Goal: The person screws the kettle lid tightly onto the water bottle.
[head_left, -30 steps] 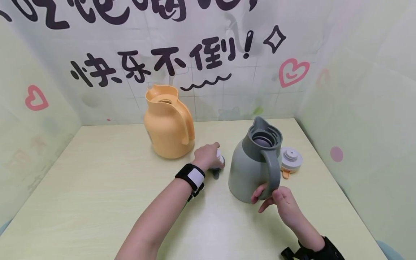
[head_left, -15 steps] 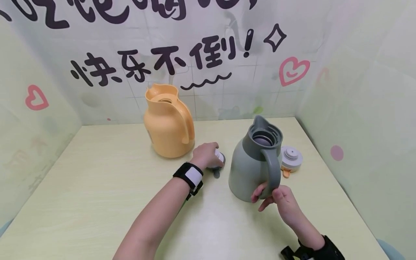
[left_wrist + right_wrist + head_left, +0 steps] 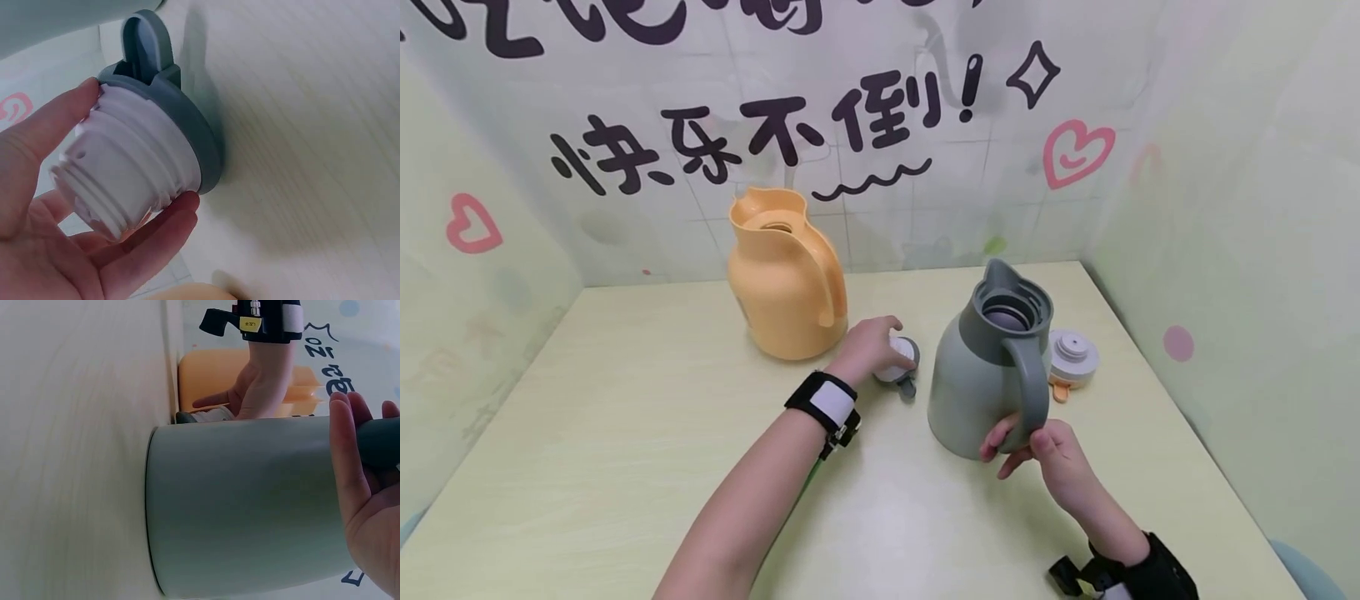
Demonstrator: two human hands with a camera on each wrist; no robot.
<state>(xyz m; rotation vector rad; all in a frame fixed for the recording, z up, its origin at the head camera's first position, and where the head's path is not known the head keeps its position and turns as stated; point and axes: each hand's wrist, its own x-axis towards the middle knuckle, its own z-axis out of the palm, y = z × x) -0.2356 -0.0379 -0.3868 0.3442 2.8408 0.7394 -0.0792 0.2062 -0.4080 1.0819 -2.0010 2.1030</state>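
Left fingers (image 3: 153, 253) spread around a lid (image 3: 128, 150); right fingers (image 3: 345, 450) hold a handle (image 3: 1030, 379).

Passage lies left of the orange jug (image 3: 784, 292); the grey jug (image 3: 966, 392) obstructs the grey-rimmed lid's (image 3: 140, 134) right.

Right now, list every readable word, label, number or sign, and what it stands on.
"快乐不倒!": back wall.
Upper line, same wall: cut off at the top, not fully readable.
Yellow tag, left wrist: too small.
Grey jug, orange jug: nothing readable.
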